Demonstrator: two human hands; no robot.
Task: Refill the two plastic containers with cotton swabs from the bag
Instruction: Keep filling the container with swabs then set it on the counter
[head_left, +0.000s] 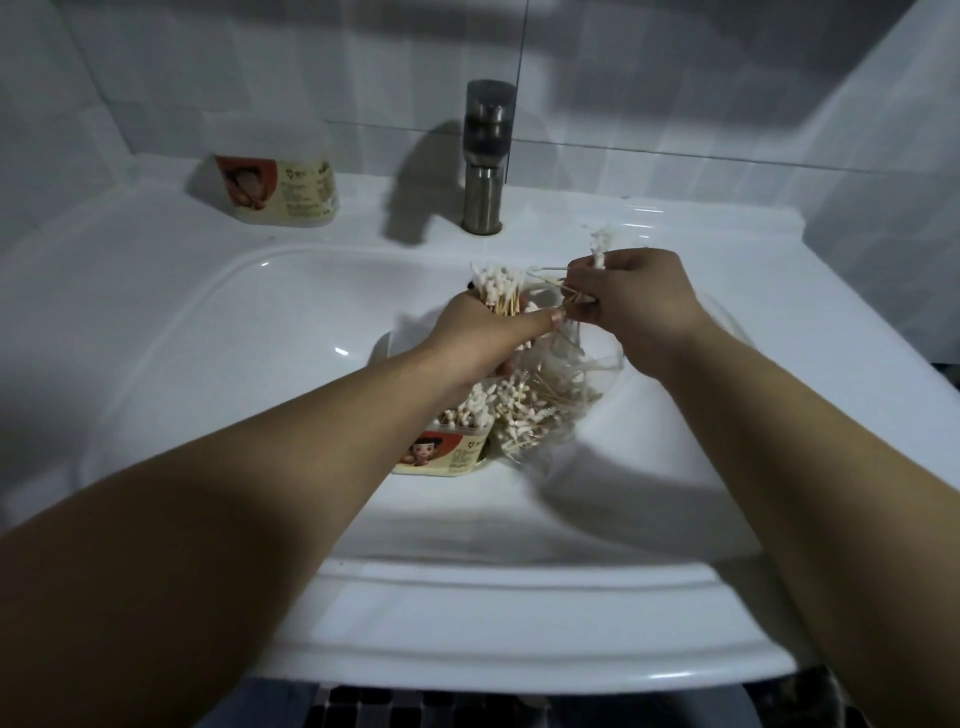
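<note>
Where white tiled walls (208, 78) meet at the right, a glossy white sink (249, 374) fills most of the view under dim light. Hard shadows fall on the tiles and in the bowl. Two bare forearms reach in from the near edge. A strip of dark floor (363, 706) shows below the sink's front rim. A brushed metal tap (485, 156) stands upright at the middle of the back ledge. Well to its left on that ledge sits one container (280, 189) with an orange and cream label; its contents cannot be made out. A second container (447, 452) with the same label stands open in the bowl, packed with swabs. A clear bag (561, 384) lies touching its right side, with loose swabs inside. Above the two, the left hand (483, 338) has its grip curled round a bundle of swabs (498, 293), tips up. Just beside it, the right hand (639, 306) pinches a few swabs (600, 249), white tips poking above the fist.
</note>
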